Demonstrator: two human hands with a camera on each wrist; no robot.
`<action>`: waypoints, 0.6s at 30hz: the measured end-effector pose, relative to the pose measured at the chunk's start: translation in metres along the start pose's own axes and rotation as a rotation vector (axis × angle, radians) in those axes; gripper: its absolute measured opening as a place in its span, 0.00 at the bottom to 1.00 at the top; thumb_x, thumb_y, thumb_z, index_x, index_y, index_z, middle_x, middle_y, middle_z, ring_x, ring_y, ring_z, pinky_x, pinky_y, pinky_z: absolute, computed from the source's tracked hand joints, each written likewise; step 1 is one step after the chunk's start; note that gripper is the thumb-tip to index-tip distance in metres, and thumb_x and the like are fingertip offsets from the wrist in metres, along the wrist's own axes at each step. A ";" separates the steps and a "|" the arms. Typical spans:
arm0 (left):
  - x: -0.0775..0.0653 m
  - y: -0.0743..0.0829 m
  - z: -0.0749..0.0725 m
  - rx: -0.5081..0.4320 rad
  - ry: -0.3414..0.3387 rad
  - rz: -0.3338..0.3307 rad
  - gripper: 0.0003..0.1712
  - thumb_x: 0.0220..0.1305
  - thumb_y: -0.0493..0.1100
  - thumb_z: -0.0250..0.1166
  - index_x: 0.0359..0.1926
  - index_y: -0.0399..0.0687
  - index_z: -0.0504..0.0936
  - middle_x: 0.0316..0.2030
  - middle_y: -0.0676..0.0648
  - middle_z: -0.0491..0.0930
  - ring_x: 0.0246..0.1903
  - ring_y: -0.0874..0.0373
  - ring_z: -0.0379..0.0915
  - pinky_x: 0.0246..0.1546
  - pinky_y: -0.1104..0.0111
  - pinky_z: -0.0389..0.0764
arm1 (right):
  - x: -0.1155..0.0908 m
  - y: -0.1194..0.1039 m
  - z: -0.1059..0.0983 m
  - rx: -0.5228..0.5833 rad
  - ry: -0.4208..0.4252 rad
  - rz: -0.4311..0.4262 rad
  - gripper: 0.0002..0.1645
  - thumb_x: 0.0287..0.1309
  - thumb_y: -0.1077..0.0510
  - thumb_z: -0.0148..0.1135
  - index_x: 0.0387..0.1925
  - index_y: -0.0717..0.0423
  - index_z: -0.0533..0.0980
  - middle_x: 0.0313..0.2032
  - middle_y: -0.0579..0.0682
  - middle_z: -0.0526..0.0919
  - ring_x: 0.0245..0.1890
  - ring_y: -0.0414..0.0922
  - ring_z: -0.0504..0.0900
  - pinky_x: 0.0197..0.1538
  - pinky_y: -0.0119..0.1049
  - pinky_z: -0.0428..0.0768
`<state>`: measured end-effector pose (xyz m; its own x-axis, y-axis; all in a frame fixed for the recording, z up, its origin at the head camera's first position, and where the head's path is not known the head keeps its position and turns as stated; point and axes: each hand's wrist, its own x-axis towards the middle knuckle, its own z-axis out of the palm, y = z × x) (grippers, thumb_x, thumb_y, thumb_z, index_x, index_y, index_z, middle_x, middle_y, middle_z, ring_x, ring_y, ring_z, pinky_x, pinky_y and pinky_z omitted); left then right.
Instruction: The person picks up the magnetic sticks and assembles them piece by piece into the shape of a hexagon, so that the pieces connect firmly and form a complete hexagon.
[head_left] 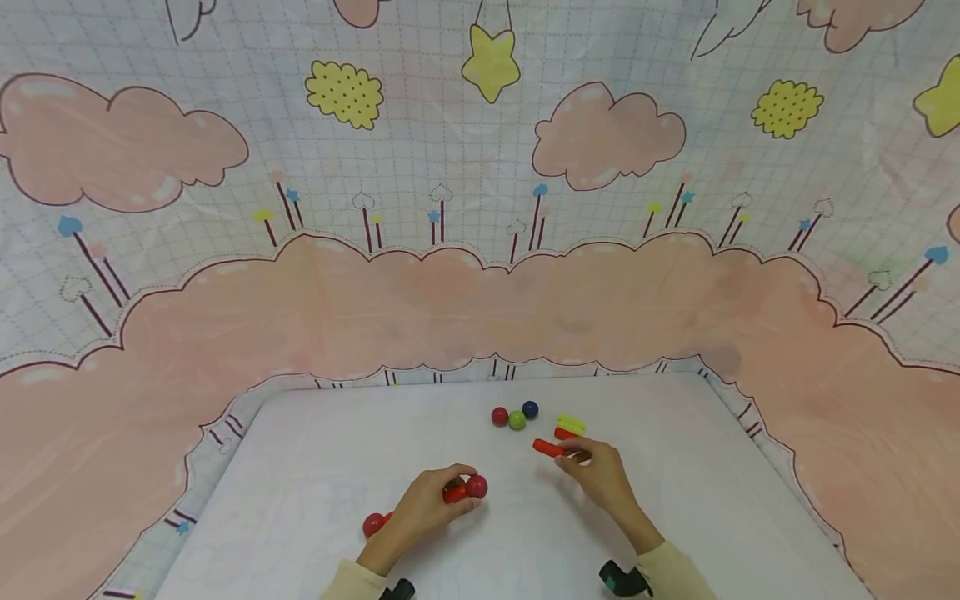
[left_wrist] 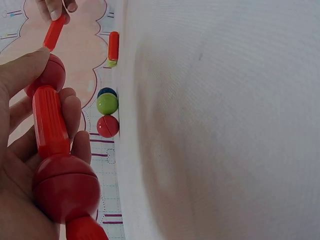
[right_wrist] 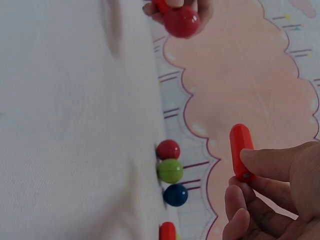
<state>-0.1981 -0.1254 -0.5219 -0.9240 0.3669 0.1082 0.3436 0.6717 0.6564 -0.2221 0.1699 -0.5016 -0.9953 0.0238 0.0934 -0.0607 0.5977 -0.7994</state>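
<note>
My left hand (head_left: pixel 426 503) grips a chain of red balls and red ridged rods. One red ball (head_left: pixel 477 486) shows at the fingertips, and another red ball (head_left: pixel 373 525) sticks out past the wrist side. In the left wrist view, a red rod (left_wrist: pixel 51 122) joins the front ball to a middle ball (left_wrist: pixel 66 189) lying in the palm. Between thumb and fingers, my right hand (head_left: pixel 602 477) pinches a separate red rod (right_wrist: pixel 240 145). Its free end points left, apart from the chain.
Farther back on the white table (head_left: pixel 315 450) sit a red ball (head_left: pixel 500 416), a green ball (head_left: pixel 517 420) and a dark blue ball (head_left: pixel 530 409), close together. To their right lie yellow-green rods (head_left: pixel 572 423) and a red rod (head_left: pixel 567 433), just beyond my right hand.
</note>
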 end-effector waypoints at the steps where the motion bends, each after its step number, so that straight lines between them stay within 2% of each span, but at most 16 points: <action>1: 0.000 0.000 0.000 0.000 0.000 0.001 0.25 0.59 0.56 0.70 0.55 0.58 0.80 0.40 0.56 0.83 0.40 0.61 0.70 0.41 0.69 0.76 | -0.001 -0.002 0.001 0.002 -0.001 -0.006 0.12 0.54 0.59 0.71 0.43 0.51 0.84 0.36 0.47 0.84 0.37 0.44 0.78 0.32 0.31 0.76; 8: 0.002 -0.002 0.001 0.008 0.000 0.001 0.24 0.59 0.57 0.70 0.55 0.60 0.80 0.40 0.57 0.84 0.40 0.62 0.70 0.40 0.69 0.75 | -0.008 -0.013 0.003 0.006 -0.014 -0.057 0.11 0.53 0.60 0.72 0.40 0.50 0.84 0.35 0.45 0.84 0.36 0.42 0.77 0.34 0.31 0.75; 18: 0.002 -0.001 0.002 0.025 0.014 0.022 0.24 0.58 0.56 0.71 0.54 0.57 0.80 0.38 0.56 0.84 0.38 0.63 0.71 0.40 0.69 0.74 | -0.015 -0.023 0.011 0.005 -0.088 -0.123 0.12 0.51 0.61 0.73 0.40 0.50 0.84 0.33 0.42 0.84 0.34 0.40 0.77 0.36 0.29 0.75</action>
<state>-0.1999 -0.1238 -0.5235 -0.9184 0.3726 0.1329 0.3676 0.6797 0.6347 -0.2069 0.1472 -0.4910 -0.9831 -0.1199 0.1382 -0.1825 0.5881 -0.7879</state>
